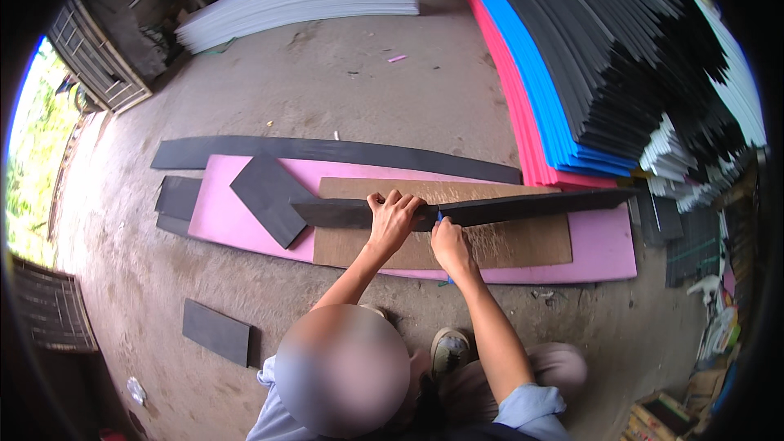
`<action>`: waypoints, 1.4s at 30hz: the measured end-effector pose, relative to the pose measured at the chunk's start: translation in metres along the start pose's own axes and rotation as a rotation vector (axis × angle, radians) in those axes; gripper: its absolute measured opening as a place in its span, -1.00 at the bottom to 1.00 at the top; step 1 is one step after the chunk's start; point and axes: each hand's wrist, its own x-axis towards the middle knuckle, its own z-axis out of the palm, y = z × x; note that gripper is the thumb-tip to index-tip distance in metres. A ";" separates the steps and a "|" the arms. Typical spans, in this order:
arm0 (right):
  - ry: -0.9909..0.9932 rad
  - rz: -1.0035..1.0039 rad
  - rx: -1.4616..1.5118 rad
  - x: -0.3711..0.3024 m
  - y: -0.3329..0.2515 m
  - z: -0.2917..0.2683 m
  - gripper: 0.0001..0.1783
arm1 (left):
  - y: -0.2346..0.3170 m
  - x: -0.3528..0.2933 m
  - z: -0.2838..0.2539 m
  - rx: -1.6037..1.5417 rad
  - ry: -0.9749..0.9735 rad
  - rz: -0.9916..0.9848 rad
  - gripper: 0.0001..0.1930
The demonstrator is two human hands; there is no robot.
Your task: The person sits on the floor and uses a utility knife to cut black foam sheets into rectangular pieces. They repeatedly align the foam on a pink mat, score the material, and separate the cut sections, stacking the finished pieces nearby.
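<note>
A long black foam strip [531, 206] lies across a brown board [523, 237] whose face is scored with many pale cut marks. My left hand [393, 220] grips the strip left of its middle, fingers curled over the top edge. Close to its right, my right hand [452, 247] is closed round a blue cutter knife [440, 217], held against the strip; most of the handle is hidden by the fingers. Under the board is a pink foam sheet [604, 249]. A black foam piece [269, 200] rests on the pink sheet, beside the strip's left end.
Another long black strip [327, 149] lies beyond the pink sheet. Tall stacks of black [588, 49], blue [531, 82] and red foam sheets [506, 90] stand at the right. White sheets [310, 8] are piled at the back. A black offcut [216, 331] lies on the floor at near left.
</note>
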 end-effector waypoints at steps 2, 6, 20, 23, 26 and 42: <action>-0.022 -0.003 0.036 0.001 -0.020 0.002 -0.70 | -0.014 -0.006 -0.011 0.024 -0.016 -0.023 -0.75; -0.008 -0.147 0.063 0.013 -0.047 0.043 -0.71 | -0.051 -0.019 -0.033 0.025 -0.031 -0.113 -0.73; -0.121 -0.270 0.103 -0.002 -0.093 0.062 -0.72 | -0.074 -0.070 -0.052 0.198 0.069 -0.325 -0.79; -0.134 -0.233 0.121 0.001 -0.109 0.063 -0.71 | -0.088 -0.068 -0.057 0.171 -0.009 -0.339 -0.75; -0.244 -0.120 0.160 0.010 -0.115 0.066 -0.70 | -0.093 -0.062 -0.058 0.180 -0.001 -0.319 -0.76; -0.454 -0.016 0.076 0.009 -0.128 0.046 -0.70 | -0.092 -0.068 -0.057 0.102 -0.001 -0.354 -0.77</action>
